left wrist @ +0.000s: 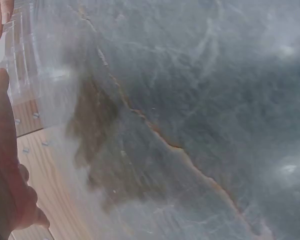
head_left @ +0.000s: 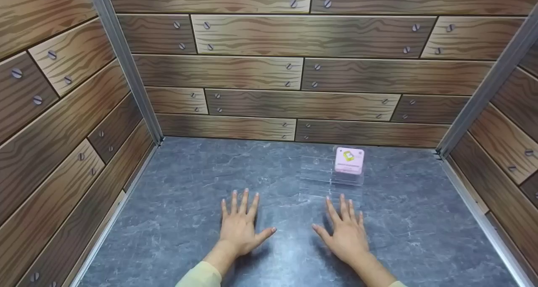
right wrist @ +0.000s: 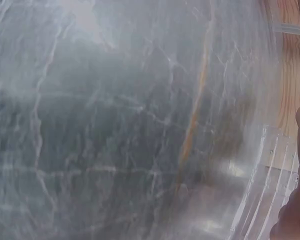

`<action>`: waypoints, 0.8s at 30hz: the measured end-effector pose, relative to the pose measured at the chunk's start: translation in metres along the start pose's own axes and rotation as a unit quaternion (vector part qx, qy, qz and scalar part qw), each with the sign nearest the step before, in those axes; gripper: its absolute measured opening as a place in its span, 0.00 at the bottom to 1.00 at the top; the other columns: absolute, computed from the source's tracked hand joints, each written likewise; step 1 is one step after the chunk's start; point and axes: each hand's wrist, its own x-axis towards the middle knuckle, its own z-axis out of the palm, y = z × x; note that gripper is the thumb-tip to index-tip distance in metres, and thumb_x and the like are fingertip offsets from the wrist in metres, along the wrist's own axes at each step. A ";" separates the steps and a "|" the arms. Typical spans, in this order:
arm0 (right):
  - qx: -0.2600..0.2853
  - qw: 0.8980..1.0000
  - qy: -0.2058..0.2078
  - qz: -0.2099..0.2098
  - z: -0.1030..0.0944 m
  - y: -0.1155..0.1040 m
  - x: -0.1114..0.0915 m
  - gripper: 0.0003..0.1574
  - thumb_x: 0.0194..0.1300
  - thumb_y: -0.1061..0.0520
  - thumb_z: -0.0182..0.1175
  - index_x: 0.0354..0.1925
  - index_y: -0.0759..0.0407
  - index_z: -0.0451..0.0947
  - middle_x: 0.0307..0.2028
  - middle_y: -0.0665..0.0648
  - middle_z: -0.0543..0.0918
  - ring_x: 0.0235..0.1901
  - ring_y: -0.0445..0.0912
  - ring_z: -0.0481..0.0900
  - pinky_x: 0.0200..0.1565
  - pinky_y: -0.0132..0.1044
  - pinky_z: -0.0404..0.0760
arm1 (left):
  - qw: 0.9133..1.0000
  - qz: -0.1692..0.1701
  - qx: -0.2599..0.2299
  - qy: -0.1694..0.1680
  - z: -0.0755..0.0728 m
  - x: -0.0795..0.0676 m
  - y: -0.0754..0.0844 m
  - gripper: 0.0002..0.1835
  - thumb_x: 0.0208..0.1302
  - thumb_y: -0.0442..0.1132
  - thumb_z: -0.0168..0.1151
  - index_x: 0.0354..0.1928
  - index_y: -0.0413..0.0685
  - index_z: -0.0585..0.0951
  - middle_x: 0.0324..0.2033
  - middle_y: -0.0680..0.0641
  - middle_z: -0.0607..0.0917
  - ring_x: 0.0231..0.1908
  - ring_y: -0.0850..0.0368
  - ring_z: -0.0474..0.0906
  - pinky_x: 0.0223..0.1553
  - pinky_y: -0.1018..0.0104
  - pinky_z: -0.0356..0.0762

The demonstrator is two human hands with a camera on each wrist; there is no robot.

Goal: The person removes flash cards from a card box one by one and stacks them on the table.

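My left hand [head_left: 239,227] is held flat over the grey table, fingers straight and spread, holding nothing. To its right, my right hand [head_left: 346,234] is spread in the same way, palm down. Just beyond the right fingertips lies a clear plastic tray [head_left: 316,175] with ridged dividers. A pink square card [head_left: 349,165] with rounded corners and a yellow picture sits at the tray's back right. In the left wrist view, the left hand [left wrist: 7,165] fills the left edge. The right wrist view catches the right hand [right wrist: 297,200] at its edge, near the ridged clear tray [right wrist: 267,185].
Wood-patterned panels [head_left: 248,72] close off the back and both sides. Grey metal posts [head_left: 130,68] stand at the back corners, and metal strips run along the side edges of the marbled grey table [head_left: 189,173].
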 end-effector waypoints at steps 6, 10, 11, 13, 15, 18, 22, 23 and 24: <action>0.007 1.000 0.008 0.014 -0.011 0.011 0.004 0.59 0.73 0.24 0.55 0.85 0.53 0.51 0.82 0.73 0.46 0.81 0.71 0.44 0.76 0.75 0.44 | 1.000 0.003 -0.002 0.003 -0.006 0.010 0.011 0.62 0.62 0.88 0.33 0.87 0.55 0.51 0.84 0.39 0.49 0.82 0.30 0.41 0.76 0.24 0.43; 0.017 0.999 0.019 0.019 -0.020 0.020 0.006 0.61 0.73 0.23 0.53 0.85 0.57 0.50 0.82 0.75 0.47 0.81 0.71 0.44 0.76 0.74 0.44 | 1.000 0.006 -0.002 0.006 -0.011 0.021 0.021 0.64 0.59 0.90 0.26 0.87 0.55 0.49 0.84 0.39 0.48 0.82 0.31 0.42 0.77 0.26 0.45; 0.019 0.999 0.022 0.021 -0.022 0.022 0.007 0.61 0.73 0.23 0.53 0.85 0.57 0.50 0.82 0.75 0.47 0.81 0.71 0.44 0.76 0.74 0.43 | 1.000 0.008 -0.005 0.008 -0.012 0.023 0.024 0.64 0.59 0.90 0.25 0.87 0.55 0.48 0.84 0.39 0.48 0.82 0.31 0.42 0.77 0.26 0.45; 0.026 0.999 0.030 0.023 -0.026 0.026 0.009 0.61 0.73 0.24 0.54 0.85 0.59 0.50 0.82 0.75 0.46 0.81 0.71 0.44 0.76 0.73 0.43 | 1.000 0.016 -0.011 0.014 -0.014 0.029 0.030 0.63 0.60 0.90 0.26 0.87 0.54 0.48 0.84 0.38 0.48 0.82 0.31 0.42 0.77 0.27 0.46; 0.031 0.998 0.038 0.025 -0.030 0.031 0.011 0.61 0.73 0.26 0.56 0.85 0.60 0.50 0.82 0.75 0.47 0.81 0.70 0.44 0.77 0.73 0.43 | 0.999 0.024 -0.024 0.019 -0.016 0.035 0.036 0.63 0.61 0.89 0.28 0.87 0.53 0.48 0.84 0.38 0.48 0.82 0.30 0.41 0.78 0.28 0.45; 0.040 0.998 0.050 0.022 -0.035 0.037 0.016 0.61 0.74 0.28 0.58 0.84 0.62 0.50 0.82 0.75 0.47 0.81 0.70 0.44 0.77 0.72 0.43 | 0.998 0.032 -0.041 0.025 -0.022 0.045 0.046 0.62 0.62 0.88 0.32 0.87 0.53 0.46 0.84 0.38 0.48 0.82 0.31 0.41 0.79 0.29 0.44; 0.053 0.997 0.061 0.013 -0.040 0.043 0.025 0.61 0.72 0.33 0.64 0.84 0.64 0.50 0.82 0.75 0.47 0.81 0.70 0.45 0.78 0.69 0.43 | 0.996 0.044 -0.077 0.032 -0.030 0.059 0.058 0.61 0.64 0.86 0.40 0.87 0.53 0.45 0.84 0.38 0.46 0.82 0.33 0.39 0.80 0.33 0.42; 0.057 0.996 0.066 0.009 -0.041 0.044 0.027 0.61 0.71 0.35 0.66 0.84 0.64 0.50 0.82 0.75 0.48 0.81 0.70 0.46 0.78 0.68 0.44 | 0.994 0.049 -0.087 0.034 -0.032 0.063 0.061 0.61 0.64 0.85 0.42 0.87 0.52 0.45 0.84 0.38 0.46 0.82 0.33 0.39 0.80 0.34 0.41; 0.060 0.996 0.071 0.006 -0.041 0.046 0.029 0.61 0.71 0.37 0.68 0.84 0.65 0.51 0.81 0.75 0.48 0.81 0.70 0.47 0.79 0.68 0.45 | 0.993 0.054 -0.095 0.037 -0.032 0.066 0.064 0.61 0.65 0.84 0.45 0.87 0.52 0.46 0.84 0.38 0.46 0.82 0.33 0.40 0.80 0.34 0.42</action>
